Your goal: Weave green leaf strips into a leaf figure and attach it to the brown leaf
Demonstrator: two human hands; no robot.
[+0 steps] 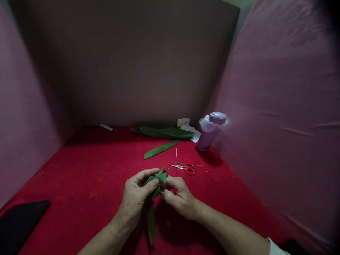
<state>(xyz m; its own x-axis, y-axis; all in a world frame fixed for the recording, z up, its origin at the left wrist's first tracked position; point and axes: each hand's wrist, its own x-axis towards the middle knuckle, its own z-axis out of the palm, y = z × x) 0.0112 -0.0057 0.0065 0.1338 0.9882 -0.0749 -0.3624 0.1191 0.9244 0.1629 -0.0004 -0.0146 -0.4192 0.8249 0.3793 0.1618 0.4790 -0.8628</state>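
Between both hands is a folded green leaf [162, 178], with a long strip of it hanging down toward the front of the table. My left hand [139, 189] grips the leaf from the left, thumb across its folds. From the right, my right hand [182, 196] pinches the leaf's edge with thumb and bent fingers. Thin pale ends stick out at the leaf's top. Just beyond my right hand lie red-handled scissors [186, 168], blades pointing left. A cut green leaf strip [161, 149] rests farther back.
A pile of long green leaves [166, 132] lies at the back beside white paper cards [195, 134]. A purple tumbler [206, 140] with plastic wrap stands back right. A syringe [107, 128] is back left; a thin pale stick [176, 152] lies behind the scissors. A black object [25, 223] sits front left.
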